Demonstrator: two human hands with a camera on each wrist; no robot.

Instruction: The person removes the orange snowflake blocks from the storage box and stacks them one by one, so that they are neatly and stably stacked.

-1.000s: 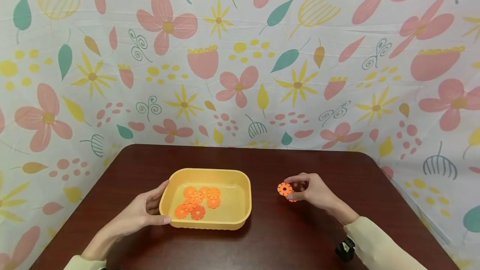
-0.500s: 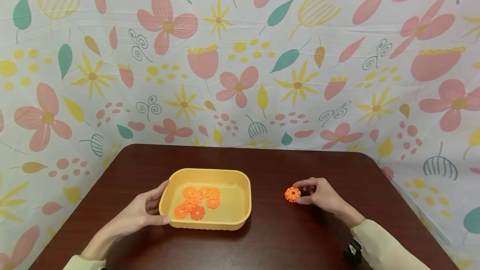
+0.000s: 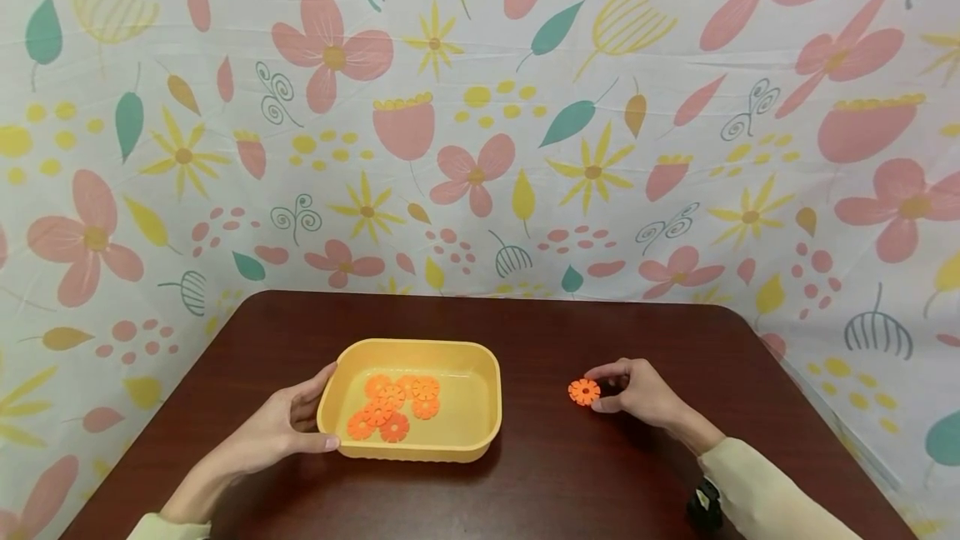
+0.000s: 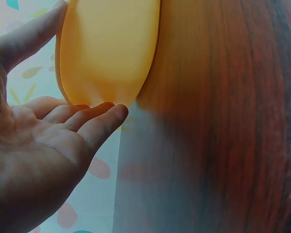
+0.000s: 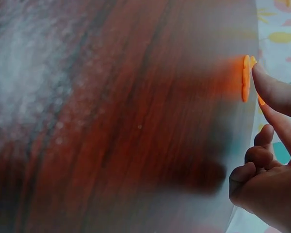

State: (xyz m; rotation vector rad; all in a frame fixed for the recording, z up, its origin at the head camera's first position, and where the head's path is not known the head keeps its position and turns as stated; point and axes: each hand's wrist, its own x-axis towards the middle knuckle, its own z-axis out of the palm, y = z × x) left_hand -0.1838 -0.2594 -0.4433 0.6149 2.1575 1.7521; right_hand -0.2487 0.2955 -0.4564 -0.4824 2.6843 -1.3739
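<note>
My left hand (image 3: pixel 273 423) grips the left end of a yellow plastic tray (image 3: pixel 461 419). In the left wrist view the thumb lies along one side of the tray (image 4: pixel 109 43) and the fingertips touch its rounded end. Several orange interlocking discs (image 3: pixel 392 397) with notched edges lie inside, mostly toward the left. Right of the tray, my right hand (image 3: pixel 648 397) has thumb and index finger on an orange interlocking disc (image 3: pixel 583 392) low over the table. The right wrist view shows it edge-on (image 5: pixel 246 77), with more orange between the thumb and index finger; the other fingers are curled.
The dark brown wooden table (image 3: pixel 525 490) has rounded far corners. A white cloth with printed flowers (image 3: pixel 480 215) hangs behind it and along both sides. A black device (image 3: pixel 705 507) is strapped at the right wrist.
My right hand has shifted slightly right and toward me. Two orange discs that showed offset at its fingertips now line up as one. The left hand and tray stay put.
</note>
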